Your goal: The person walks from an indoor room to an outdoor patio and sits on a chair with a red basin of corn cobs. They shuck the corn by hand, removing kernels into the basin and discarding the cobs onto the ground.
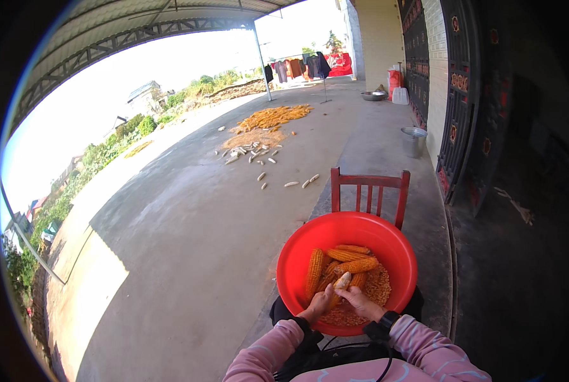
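Note:
A large red plastic basin (296, 243) sits before me, over my lap and against a red wooden chair (370, 180). Several whole orange corn cobs (314, 274) and loose corn kernels (377, 286) lie in it. Above them both hands are on one partly shelled corn cob (343, 280), whose bare pale tip points away from me. My left hand (320, 302) grips its lower part from the left. From the right, my right hand (358, 301) has its thumb and fingers against the cob near the bare part; its palm side is hidden.
Bare cobs (256, 152) are scattered on the concrete floor, beyond them a heap of corn cobs (275, 117). A metal bucket (413, 141) stands by the right wall, a metal basin (374, 96) farther back. Dark metal doors (461, 90) line the right side. Clothes (296, 68) hang at the back.

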Demonstrator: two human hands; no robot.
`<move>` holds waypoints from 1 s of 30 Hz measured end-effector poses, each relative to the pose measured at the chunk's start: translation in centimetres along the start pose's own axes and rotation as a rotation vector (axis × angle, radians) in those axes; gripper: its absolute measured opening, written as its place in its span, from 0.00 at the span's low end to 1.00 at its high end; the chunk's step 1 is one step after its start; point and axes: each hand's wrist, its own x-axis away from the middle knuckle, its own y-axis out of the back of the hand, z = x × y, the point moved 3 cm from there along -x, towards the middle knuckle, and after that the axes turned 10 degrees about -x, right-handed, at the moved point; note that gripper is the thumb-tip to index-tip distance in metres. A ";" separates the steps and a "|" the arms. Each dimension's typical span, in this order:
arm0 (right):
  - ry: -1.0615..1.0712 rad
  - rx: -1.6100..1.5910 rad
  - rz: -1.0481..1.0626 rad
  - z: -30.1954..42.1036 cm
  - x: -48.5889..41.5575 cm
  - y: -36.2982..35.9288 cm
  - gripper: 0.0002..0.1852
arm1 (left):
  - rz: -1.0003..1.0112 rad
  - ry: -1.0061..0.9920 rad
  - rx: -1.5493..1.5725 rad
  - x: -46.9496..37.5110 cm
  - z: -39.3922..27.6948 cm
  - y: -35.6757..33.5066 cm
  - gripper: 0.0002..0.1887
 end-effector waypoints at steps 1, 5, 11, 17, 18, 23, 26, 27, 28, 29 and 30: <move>-0.062 0.002 -0.042 0.0 0.2 0.2 0.17 | 0.031 0.018 0.020 0.3 -0.1 -0.2 0.37; -0.059 0.003 -0.057 0.4 0.5 0.1 0.17 | 0.056 0.059 -0.135 0.9 -1.0 0.2 0.34; -0.015 0.028 -0.084 0.9 0.5 -0.3 0.19 | 0.016 0.015 -0.086 0.7 -0.8 0.0 0.34; 0.047 0.033 0.050 0.5 0.5 -1.1 0.20 | 0.118 0.016 0.047 0.5 0.3 0.1 0.33; -0.014 -0.002 0.045 0.3 0.5 -1.0 0.20 | 0.111 -0.021 0.022 0.5 0.3 0.2 0.33; -0.079 -0.026 0.038 0.4 0.7 -0.6 0.18 | 0.050 -0.078 -0.153 0.4 -0.1 0.0 0.33; -0.131 -0.050 0.006 0.6 1.2 -0.6 0.17 | 0.025 -0.113 -0.141 0.4 -0.3 0.0 0.33; -0.137 -0.040 0.004 0.7 1.3 -0.7 0.17 | 0.012 -0.120 -0.125 0.3 -0.2 0.0 0.33; -0.143 -0.030 0.002 0.9 1.4 -0.7 0.16 | 0.012 -0.095 -0.104 0.3 -0.1 0.0 0.33; -0.140 -0.042 0.007 1.0 1.5 -0.9 0.17 | 0.008 -0.108 -0.104 0.3 -0.1 0.0 0.33; -0.138 -0.055 0.011 1.1 1.5 -1.0 0.17 | 0.019 -0.088 -0.099 0.3 0.0 0.0 0.32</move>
